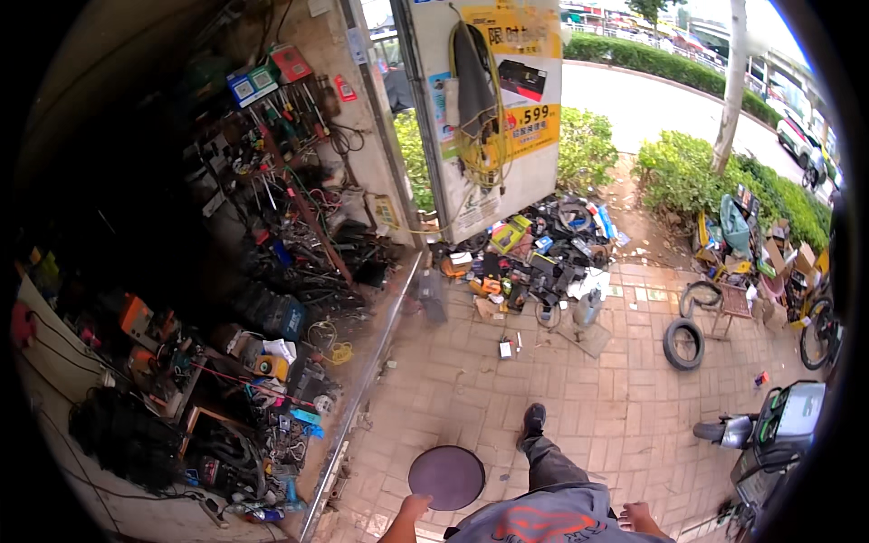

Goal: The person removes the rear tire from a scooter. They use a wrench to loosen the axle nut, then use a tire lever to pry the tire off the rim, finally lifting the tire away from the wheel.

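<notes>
At the lower edge, my left hand [416, 507] is beside a round dark brown disc [446, 477], perhaps a stool top. The hand overlaps the disc's near rim in the picture, and whether they touch is unclear. Its fingers are too small and bunched to read. My right hand [636, 518] is out by my right side, next to my grey shirt [543, 520]. Its fingers look slightly apart, with nothing visible in them. One leg with a black shoe [532, 425] is stretched forward on the brick paving [453, 380].
Left, past a metal door track [367, 394], is a dim workshop with tools [294, 122] and clutter. Ahead, a pile of used parts [534, 258] lies below a postered door panel [507, 118]. On the right are a tire [683, 346], a small stool [731, 303] and a parked scooter [783, 434].
</notes>
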Tool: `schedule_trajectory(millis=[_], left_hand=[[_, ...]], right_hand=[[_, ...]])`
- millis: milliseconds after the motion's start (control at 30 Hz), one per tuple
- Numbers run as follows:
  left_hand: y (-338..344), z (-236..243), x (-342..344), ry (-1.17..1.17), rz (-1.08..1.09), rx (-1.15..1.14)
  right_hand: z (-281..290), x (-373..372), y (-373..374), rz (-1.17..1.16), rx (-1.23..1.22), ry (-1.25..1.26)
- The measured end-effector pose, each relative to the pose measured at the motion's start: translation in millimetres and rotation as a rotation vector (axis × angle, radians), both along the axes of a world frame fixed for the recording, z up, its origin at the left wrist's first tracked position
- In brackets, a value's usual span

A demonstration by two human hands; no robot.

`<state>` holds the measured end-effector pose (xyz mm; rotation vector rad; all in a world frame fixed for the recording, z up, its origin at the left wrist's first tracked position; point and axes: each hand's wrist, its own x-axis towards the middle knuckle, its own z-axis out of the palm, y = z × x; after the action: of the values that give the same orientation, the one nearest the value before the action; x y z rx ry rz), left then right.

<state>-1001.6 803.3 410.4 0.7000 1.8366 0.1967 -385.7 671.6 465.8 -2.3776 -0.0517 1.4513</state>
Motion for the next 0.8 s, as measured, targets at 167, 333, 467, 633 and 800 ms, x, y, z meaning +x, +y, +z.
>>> schedule_trajectory(millis=[167, 333, 467, 633, 800], left_hand=[[10.0, -14.3, -2.8, -0.114, 0.282, 0.001], [45.5, 1.9, -30.3, 0.137, 0.484, 0.126], [91.8, 23.7, -22.6, 0.187, 0.827, 0.357], [180.3, 114.9, -32.2, 0.67, 0.61, 0.037], [253.4, 55.3, -127.1, 0.587, 0.4, 0.13]], right_hand=[[-6.4, -3.5, 235.1, 0.255, 0.196, 0.077], [-11.9, -43.4, 456.7, 0.482, 0.18, 0.096], [-13.8, -82.9, 609.1, 0.639, 0.371, 0.152], [12.9, -166.0, 703.9, 0.678, 0.468, 0.255], [-78.3, -175.4, 728.7, 0.724, 0.236, 0.352]])
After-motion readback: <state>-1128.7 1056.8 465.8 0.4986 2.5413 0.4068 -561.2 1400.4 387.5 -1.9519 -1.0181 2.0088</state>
